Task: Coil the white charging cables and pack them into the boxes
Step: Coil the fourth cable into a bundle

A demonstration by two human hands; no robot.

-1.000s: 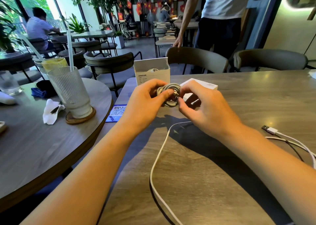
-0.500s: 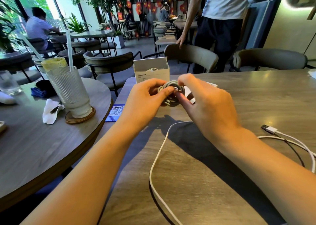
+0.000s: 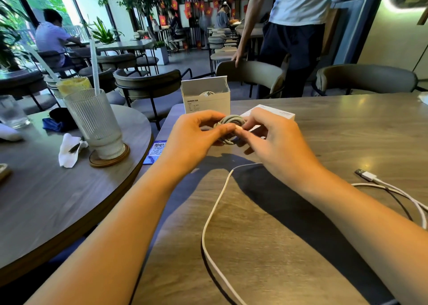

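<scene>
A small coil of white cable (image 3: 232, 121) is held above the wooden table (image 3: 347, 138) between both hands. My left hand (image 3: 196, 135) grips the coil's left side with thumb and fingers. My right hand (image 3: 275, 140) pinches the cable's end at the coil's right side. Behind the hands stands an open white box (image 3: 205, 101) with a coiled cable inside. A second white box (image 3: 278, 115) lies flat behind my right hand. A loose white cable (image 3: 209, 223) runs across the table toward me. Its USB plug (image 3: 366, 174) lies at the right.
A round table (image 3: 46, 200) at the left carries a ribbed glass (image 3: 95, 121) on a coaster, a crumpled napkin (image 3: 68, 150) and another glass. A blue QR card (image 3: 156, 150) lies at my table's left edge. Chairs and a standing person (image 3: 294, 33) are behind the table.
My right hand has turned from covering the coil to pinching the cable's end at its right side. The coil stays in my left hand's grip.
</scene>
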